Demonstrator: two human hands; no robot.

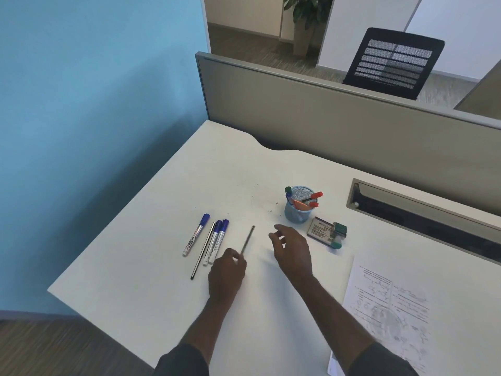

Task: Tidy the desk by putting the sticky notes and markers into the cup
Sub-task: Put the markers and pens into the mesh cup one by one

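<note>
A light blue mesh cup (pixel 298 211) stands on the white desk (pixel 151 270) and holds red-capped and green-capped markers plus an orange item. Left of it lie a blue-capped marker (pixel 195 234), two more blue-capped markers (pixel 217 240) side by side, and a dark pencil (pixel 203 251) between them. My left hand (pixel 226 275) grips a thin grey pencil (pixel 248 239) at its near end, the far end pointing up and away. My right hand (pixel 294 249) hovers with fingers spread, empty, just right of that pencil and short of the cup.
A small printed packet with green pieces (pixel 326 231) lies right of the cup. A printed sheet (pixel 390 305) lies at the near right. A cable slot (pixel 423 210) runs along the back right. A grey partition (pixel 325 126) borders the desk's far side.
</note>
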